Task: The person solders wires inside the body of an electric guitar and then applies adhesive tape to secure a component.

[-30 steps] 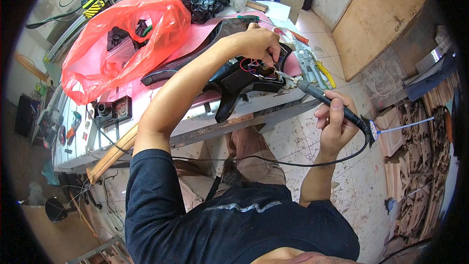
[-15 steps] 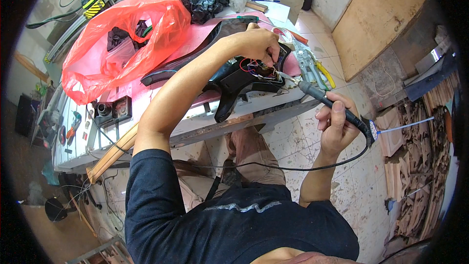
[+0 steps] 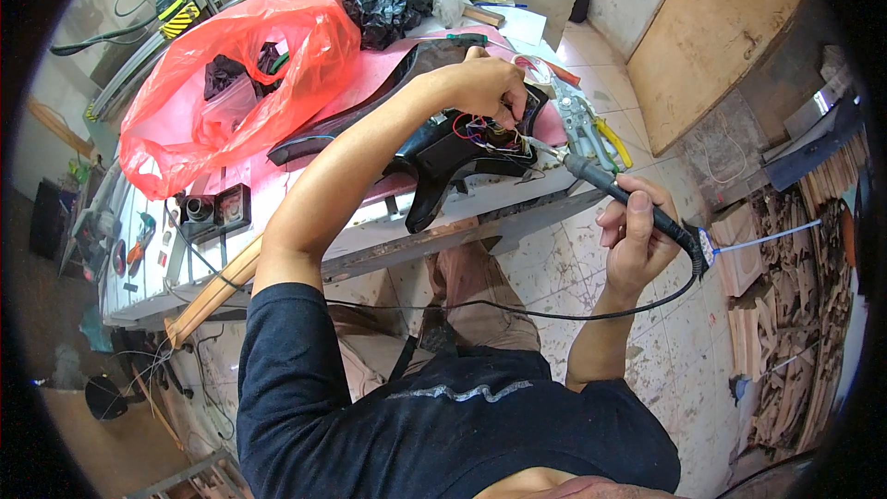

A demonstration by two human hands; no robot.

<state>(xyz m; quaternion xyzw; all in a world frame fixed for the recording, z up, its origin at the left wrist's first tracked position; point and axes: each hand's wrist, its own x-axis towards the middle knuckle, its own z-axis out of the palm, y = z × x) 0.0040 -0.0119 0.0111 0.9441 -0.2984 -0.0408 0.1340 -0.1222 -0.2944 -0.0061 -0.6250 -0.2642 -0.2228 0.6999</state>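
Note:
A glossy black guitar body (image 3: 427,187) with pointed horns lies face down or on its back, I cannot tell which, on the pink-covered bench. Thin coloured wires (image 3: 479,132) spill from an opening in it. My left hand (image 3: 490,88) reaches across the body, its fingers pinched together at those wires; what sits between the fingertips is too small to make out. In my right hand (image 3: 637,231) is a soldering iron (image 3: 601,178), held like a pen. Its tip points into the wiring close beneath my left fingers, and its black cord loops down past my lap.
Wire strippers (image 3: 580,120) and yellow-handled pliers (image 3: 612,140) lie right of the guitar body, near a roll of tape (image 3: 530,68). A red plastic bag (image 3: 319,46) fills the bench's left, beside a black bag (image 3: 383,7). Wood pieces (image 3: 776,314) are stacked at the right.
Almost nothing differs. Both hands, the soldering iron and the guitar body keep nearly the same places, with only a slight shift of the view.

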